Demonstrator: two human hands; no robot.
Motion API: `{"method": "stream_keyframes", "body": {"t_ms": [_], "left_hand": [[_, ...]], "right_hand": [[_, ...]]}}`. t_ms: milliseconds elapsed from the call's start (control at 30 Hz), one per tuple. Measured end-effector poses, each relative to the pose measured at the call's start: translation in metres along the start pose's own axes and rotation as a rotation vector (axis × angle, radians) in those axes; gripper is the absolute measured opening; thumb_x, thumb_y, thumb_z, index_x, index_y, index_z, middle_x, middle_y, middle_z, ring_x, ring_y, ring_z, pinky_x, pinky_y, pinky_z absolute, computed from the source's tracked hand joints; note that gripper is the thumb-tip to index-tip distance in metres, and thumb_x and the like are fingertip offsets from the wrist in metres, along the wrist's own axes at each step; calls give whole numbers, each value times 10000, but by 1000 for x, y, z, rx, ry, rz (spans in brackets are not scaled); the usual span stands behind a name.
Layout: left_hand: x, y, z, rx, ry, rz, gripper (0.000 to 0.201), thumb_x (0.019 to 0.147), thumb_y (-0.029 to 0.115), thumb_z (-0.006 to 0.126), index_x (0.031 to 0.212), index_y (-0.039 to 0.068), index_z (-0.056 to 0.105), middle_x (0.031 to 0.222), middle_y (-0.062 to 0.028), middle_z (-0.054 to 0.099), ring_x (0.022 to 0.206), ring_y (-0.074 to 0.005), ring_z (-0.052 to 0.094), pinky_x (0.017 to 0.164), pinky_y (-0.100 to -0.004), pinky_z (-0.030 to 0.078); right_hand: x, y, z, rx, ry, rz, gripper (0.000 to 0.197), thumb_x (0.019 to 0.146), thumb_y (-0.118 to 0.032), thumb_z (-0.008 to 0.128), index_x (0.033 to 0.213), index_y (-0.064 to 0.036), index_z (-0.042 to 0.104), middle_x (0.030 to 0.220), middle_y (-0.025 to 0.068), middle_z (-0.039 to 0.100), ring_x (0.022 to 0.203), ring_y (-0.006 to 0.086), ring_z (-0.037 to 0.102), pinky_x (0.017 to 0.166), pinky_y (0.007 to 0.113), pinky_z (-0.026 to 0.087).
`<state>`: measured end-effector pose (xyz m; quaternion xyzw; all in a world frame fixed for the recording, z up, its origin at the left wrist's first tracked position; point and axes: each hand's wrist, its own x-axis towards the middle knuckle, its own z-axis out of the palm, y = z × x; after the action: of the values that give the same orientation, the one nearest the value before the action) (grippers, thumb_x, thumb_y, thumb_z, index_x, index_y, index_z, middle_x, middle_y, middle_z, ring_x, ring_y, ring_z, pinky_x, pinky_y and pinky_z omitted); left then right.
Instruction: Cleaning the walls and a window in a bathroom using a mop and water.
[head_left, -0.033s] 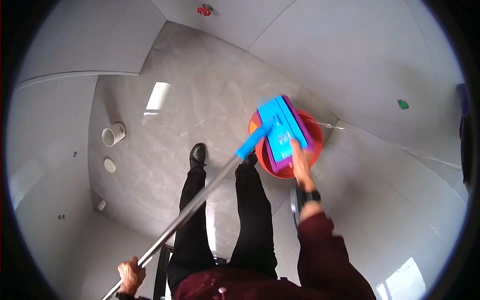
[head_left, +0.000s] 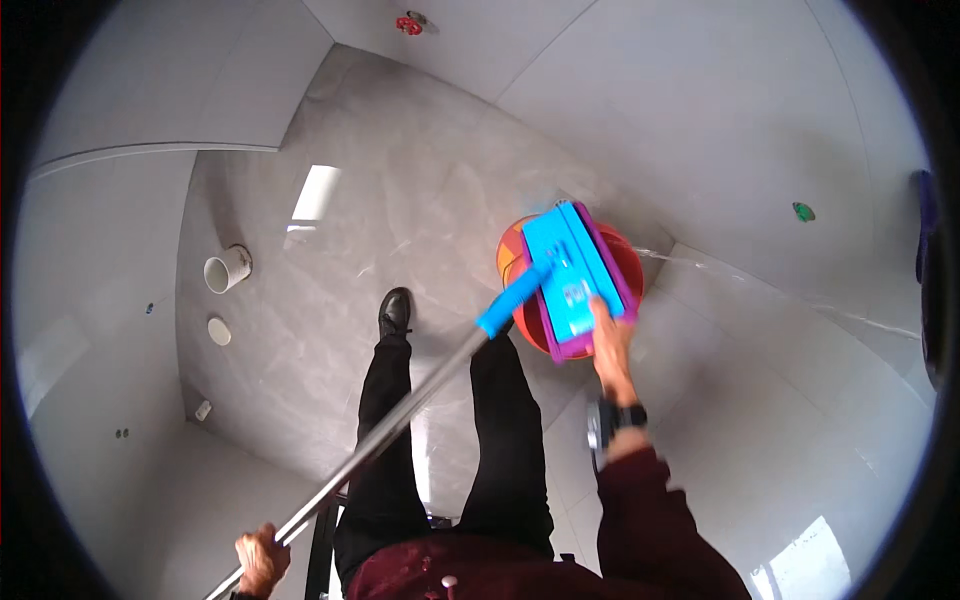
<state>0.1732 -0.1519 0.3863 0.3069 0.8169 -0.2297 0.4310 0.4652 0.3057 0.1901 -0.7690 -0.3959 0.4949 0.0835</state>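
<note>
Left hand (head_left: 262,560) low down, fingers wrapped round the pole (head_left: 400,425); right hand (head_left: 610,345) reaches out, fingers gripping the near end of the blue mop head (head_left: 570,275), which sits over the orange bucket (head_left: 515,255) on the grey floor (head_left: 400,200). White pipe (head_left: 225,270) beyond, by the wall.

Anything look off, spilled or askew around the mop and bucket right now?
Nothing stands out. The blue mop head sits over the orange bucket, right hand on its near end, left hand on the pole; no spill shows.
</note>
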Motion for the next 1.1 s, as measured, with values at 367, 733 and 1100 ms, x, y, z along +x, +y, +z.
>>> {"method": "stream_keyframes", "body": {"t_ms": [367,733,1100], "left_hand": [[71,42,34,-50,118,17,224,578,137,646,633,57,444,536,-165,524,550,-386,532,521,-451,420],[60,65,-7,-530,261,285,452,569,308,751,815,26,498,673,-162,576,655,-344,569,605,-396,444],[72,25,-8,-890,70,285,226,651,173,605,582,5,472,468,-40,382,463,-99,404,440,-297,359]], "right_hand": [[84,14,42,241,-26,-36,480,737,-483,573,889,-29,550,589,5,435,430,99,389,326,234,293],[-29,-124,39,-337,117,-537,456,702,-387,582,500,20,548,480,157,532,498,293,568,510,416,409],[-274,-175,83,-224,-14,-1547,429,780,-328,563,1056,-6,496,1029,154,494,902,313,503,780,403,396]]}}
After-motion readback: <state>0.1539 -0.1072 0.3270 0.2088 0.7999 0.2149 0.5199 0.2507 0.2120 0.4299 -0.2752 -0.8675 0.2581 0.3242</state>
